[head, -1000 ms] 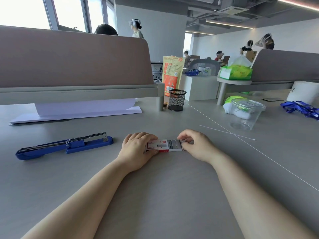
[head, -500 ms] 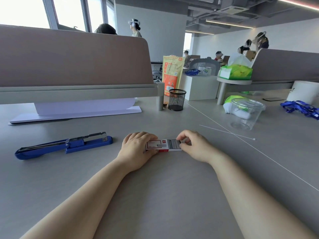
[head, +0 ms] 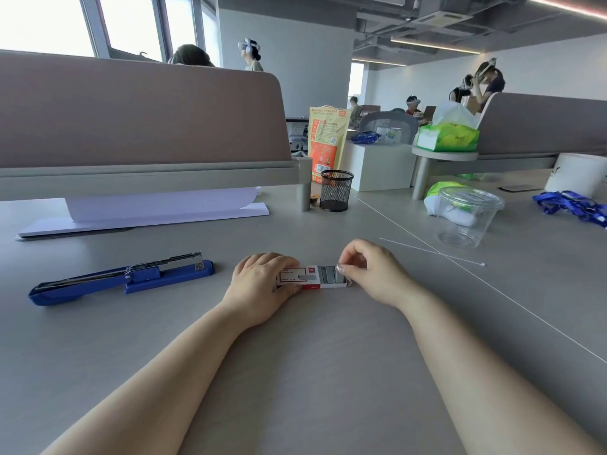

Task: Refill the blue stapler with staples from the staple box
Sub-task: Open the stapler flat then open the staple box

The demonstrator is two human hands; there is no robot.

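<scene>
Box gripped by left hand | right hand pinching staples | stapler leftward

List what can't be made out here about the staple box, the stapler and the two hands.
Head view only:
- staple box: its left end is covered by the left hand; the label print is too small to read.
- staples: whether the right hand has pinched a strip is hidden by its fingertips.
- blue stapler: lies open, but its channel is too small to tell if empty.
</scene>
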